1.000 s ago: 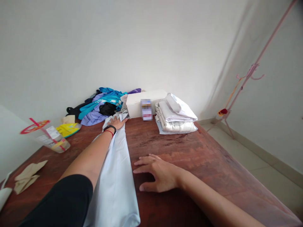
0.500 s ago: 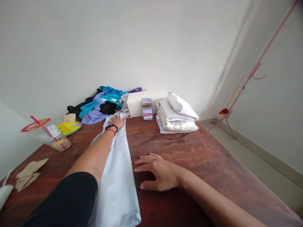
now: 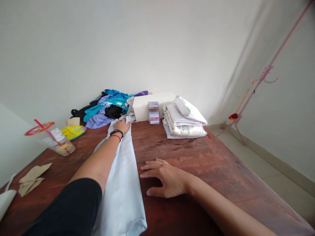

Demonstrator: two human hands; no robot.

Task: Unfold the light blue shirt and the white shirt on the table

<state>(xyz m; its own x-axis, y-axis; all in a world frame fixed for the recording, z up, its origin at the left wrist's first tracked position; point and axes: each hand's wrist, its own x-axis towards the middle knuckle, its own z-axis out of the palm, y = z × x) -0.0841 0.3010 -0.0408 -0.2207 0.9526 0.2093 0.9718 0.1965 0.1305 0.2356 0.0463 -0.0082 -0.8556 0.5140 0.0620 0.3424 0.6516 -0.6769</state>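
Observation:
A long pale blue garment [image 3: 123, 186] lies stretched lengthwise on the table, folded into a narrow strip. At its far end my left hand [image 3: 121, 125], with a black band and a red string on the wrist, presses down with fingers curled into the cloth; the fingertips are partly hidden. My right hand [image 3: 163, 178] rests low over the bare wood just right of the garment. Its fingers are apart, thumb spread, and nothing is in it.
On the brown wooden table [image 3: 177, 150] are folded white clothes [image 3: 185, 123], a white box [image 3: 141, 108] and heaped clothing [image 3: 105, 106]. Left are a tilted plastic cup [image 3: 57, 142], a yellow packet [image 3: 72, 132] and crumpled tan paper [image 3: 33, 180]. A pink stand [image 3: 264, 73] is beyond the right edge.
The fingers of my left hand, spread over the garment before, are now drawn in. My right hand and the garment lie almost as they were; the view has shifted slightly.

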